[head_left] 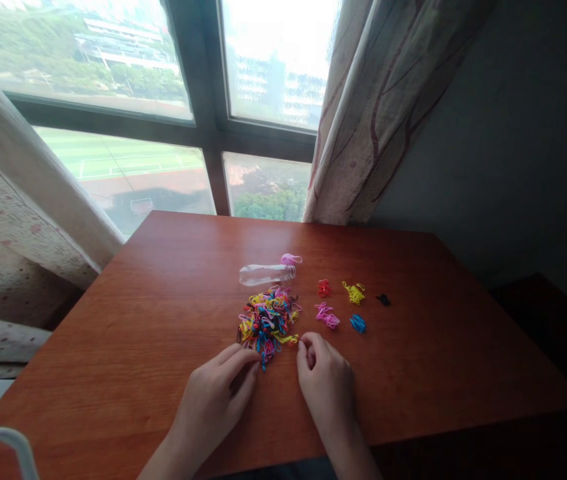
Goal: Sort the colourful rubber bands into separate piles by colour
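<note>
A mixed pile of colourful small rubber bands [268, 313] lies on the brown wooden table, between and just beyond my hands. My left hand [221, 383] is at the pile's near left edge, thumb and index finger pinched together beside a blue band; whether they grip one is unclear. At the pile's right edge, my right hand [327, 373] has its thumb and index finger closed at the end of a yellow rubber band [291, 339]. To the right sit small sorted heaps: red [323, 288], yellow [354, 293], pink [327, 316], blue [358, 324] and black [383, 300].
Behind the pile a clear plastic bottle [266, 274] lies on its side, with a pink cap-like piece with a loop [291, 259] beside its mouth. The table [138, 320] reaches the window, with curtains [353, 120] either side. A white curved bar [3, 437] stands at lower left.
</note>
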Demonstrator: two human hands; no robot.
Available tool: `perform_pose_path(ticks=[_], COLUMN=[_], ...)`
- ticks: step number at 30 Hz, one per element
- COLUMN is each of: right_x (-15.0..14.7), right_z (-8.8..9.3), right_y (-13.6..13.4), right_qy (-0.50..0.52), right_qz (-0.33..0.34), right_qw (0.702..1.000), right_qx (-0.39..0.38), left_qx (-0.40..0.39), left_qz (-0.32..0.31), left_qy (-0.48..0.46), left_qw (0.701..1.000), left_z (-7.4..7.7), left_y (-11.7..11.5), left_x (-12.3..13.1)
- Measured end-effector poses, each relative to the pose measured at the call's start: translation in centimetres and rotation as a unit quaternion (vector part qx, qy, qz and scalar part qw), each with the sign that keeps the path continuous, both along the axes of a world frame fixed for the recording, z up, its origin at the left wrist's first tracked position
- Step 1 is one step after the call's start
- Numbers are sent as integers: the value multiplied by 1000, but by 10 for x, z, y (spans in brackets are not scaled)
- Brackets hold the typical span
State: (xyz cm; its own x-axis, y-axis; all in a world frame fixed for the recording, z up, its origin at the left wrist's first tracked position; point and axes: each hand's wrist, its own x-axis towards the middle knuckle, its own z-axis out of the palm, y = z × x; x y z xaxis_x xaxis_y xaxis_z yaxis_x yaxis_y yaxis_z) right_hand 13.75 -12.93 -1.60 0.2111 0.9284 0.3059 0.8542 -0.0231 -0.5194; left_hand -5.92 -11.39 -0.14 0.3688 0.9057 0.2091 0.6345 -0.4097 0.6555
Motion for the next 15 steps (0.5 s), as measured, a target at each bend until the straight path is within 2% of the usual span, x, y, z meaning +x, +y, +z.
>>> perform_pose_path(ticks=[6,15], right_x=[3,2], right_z=[2,4], right_y=[-5,-7], right_qy=[79,98], right_qz=[52,154], right_qw=[995,983], right_qx=[-8,22], left_qx=[-9,-2], left_qz=[0,1], left_qy=[-1,-5], left_qw=[1000,1000], left_z=[-1,-2], left_y=[0,1], left_x=[0,1])
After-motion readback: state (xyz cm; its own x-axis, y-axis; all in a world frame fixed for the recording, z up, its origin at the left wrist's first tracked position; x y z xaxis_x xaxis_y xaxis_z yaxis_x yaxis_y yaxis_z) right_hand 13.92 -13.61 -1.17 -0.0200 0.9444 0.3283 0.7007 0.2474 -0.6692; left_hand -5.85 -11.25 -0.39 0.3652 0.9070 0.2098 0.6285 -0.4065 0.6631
